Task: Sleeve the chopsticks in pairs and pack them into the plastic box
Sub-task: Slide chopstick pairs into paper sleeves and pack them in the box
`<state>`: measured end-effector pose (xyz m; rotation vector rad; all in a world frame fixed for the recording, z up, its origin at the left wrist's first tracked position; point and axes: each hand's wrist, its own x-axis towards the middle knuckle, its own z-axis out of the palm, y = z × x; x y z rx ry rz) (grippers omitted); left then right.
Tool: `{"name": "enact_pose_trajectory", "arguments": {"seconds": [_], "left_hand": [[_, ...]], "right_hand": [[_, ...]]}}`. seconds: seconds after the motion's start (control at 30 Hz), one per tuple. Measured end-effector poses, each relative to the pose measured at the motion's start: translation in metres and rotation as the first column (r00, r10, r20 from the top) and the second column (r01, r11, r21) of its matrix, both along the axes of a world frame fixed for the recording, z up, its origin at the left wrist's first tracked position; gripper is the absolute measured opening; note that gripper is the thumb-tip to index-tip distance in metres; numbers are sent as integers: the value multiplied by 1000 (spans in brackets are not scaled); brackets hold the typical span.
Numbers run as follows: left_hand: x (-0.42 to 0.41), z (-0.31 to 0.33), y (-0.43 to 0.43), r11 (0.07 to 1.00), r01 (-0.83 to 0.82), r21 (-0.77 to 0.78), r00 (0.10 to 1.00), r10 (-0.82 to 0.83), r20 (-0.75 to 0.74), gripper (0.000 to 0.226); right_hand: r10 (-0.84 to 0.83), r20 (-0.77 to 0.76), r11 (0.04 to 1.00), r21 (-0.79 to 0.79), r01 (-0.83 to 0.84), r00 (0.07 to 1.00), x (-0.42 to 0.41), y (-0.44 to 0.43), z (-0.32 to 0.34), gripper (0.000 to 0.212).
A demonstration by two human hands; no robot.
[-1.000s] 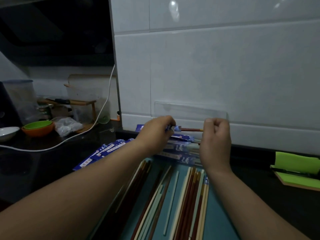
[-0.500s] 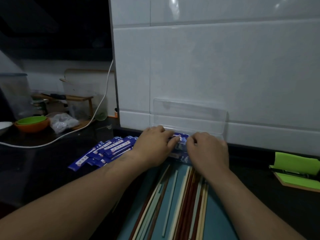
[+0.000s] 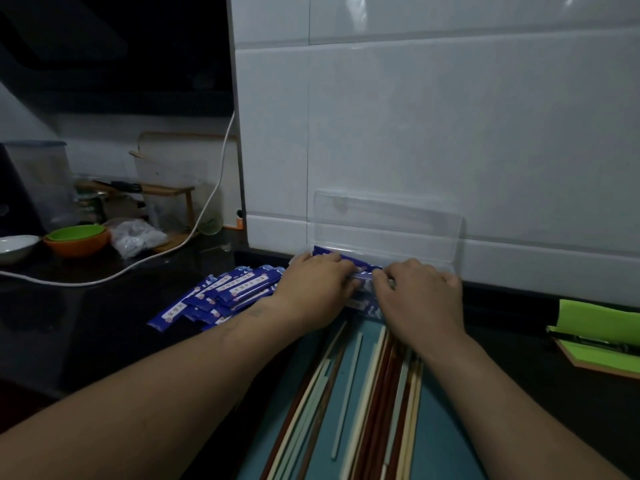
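While left hand [image 3: 318, 285] and right hand [image 3: 420, 294] pinch a sleeved pair [image 3: 363, 284] (over box [image 3: 388, 223]), sleeves [image 3: 235, 289] lie beside.

The box lid [image 3: 388, 221] and tiled wall [image 3: 415, 116] blocked the back; sleeves [image 3: 228, 292] crowded the left, chopsticks [image 3: 381, 393] the front; bare counter [image 3: 512, 327] lay rightward.

This is a home kitchen: glossy white wall tiles [image 3: 415, 133] rise behind a dark counter [image 3: 86, 323]. At the counter's far left edge a green bowl [image 3: 76, 233] sits nested in an orange bowl [image 3: 78, 247], beside a white dish [image 3: 15, 247]. Behind them a cutting board [image 3: 180, 157] leans on the back wall by a small wooden rack [image 3: 169, 192].
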<state>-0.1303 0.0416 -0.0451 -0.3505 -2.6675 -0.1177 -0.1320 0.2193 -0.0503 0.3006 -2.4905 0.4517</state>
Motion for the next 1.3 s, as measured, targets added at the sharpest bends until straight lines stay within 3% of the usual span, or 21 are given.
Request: {"name": "enact_pose_trajectory", "arguments": {"seconds": [0.1,0.2,0.27,0.37,0.43,0.53,0.63,0.73,0.87,1.3], "left_hand": [[8,2,-2,999,18,32,1000,-18,7,37],[31,6,-4,986,44,162,999,-38,-39,49],[48,9,-8,967,64,246,997,-51,-60,44],[73,9,-15,955,58,292,997,-70,31,24],[90,7,-18,960,36,278,992,-67,106,4],[103,0,-16,981,-25,190,973,-20,230,13],[106,-9,-15,995,-54,83,941,23,337,23],[111,-10,-17,998,-59,29,915,42,400,32],[114,-9,-16,998,-56,35,898,35,439,30],[86,-5,-11,988,-80,133,879,7,477,17]], "right_hand": [[13,-51,999,-36,-15,999,0,-1,1,37],[108,-177,977,-162,-137,978,1,-1,4,27],[193,-237,934,-253,-252,952,4,-2,8,18],[340,-171,863,-333,-379,925,8,-4,11,18],[401,-94,861,-301,-410,911,9,-6,10,24],[413,103,908,-120,-401,905,9,-9,9,36],[311,339,926,104,-364,888,7,-9,5,34],[219,448,925,187,-330,867,8,-7,2,32],[148,481,911,273,-309,864,13,-8,1,36],[112,501,931,250,-267,858,19,-17,-1,24]]}}
